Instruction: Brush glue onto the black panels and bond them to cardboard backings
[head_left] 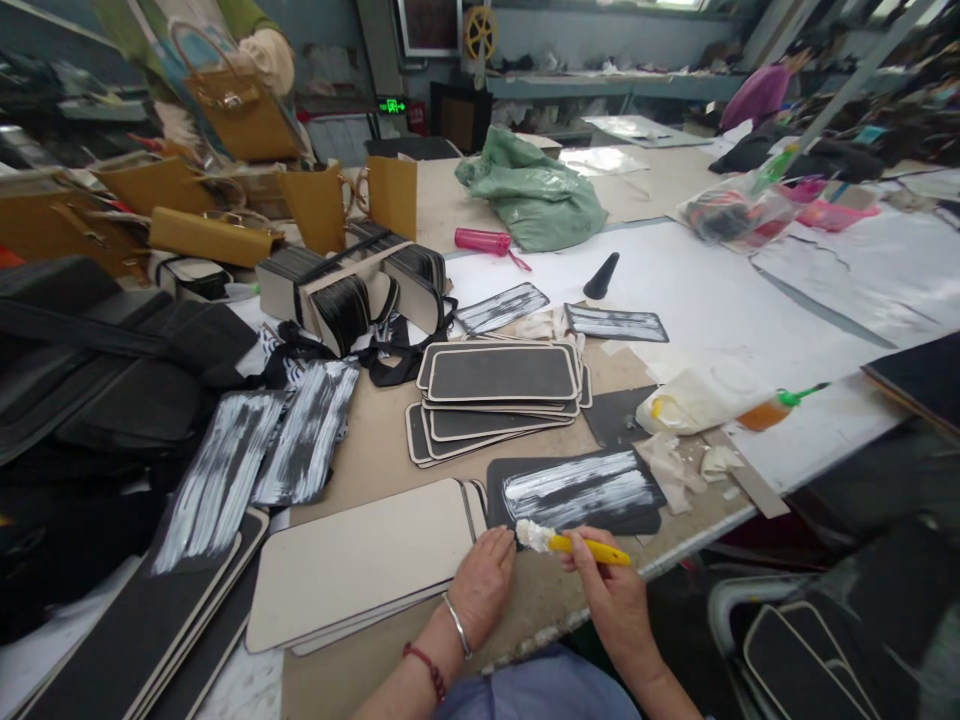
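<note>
My right hand is closed around the yellow handle of a brush. Its bristles are thick with white paste and hover by the near left corner of a black panel streaked with the same white. My left hand lies with fingers stretched out, their tips by that panel's left corner; whether they press on it I cannot tell. Beside this hand is a stack of beige rounded panels. Beyond it rests a pile of black panels with beige borders.
White-streaked black pieces lie at left, others farther back. Bundled panels, tan handbags and a green plastic bag stand behind. A glue bottle lies at right near the table edge. Two other people are in the background.
</note>
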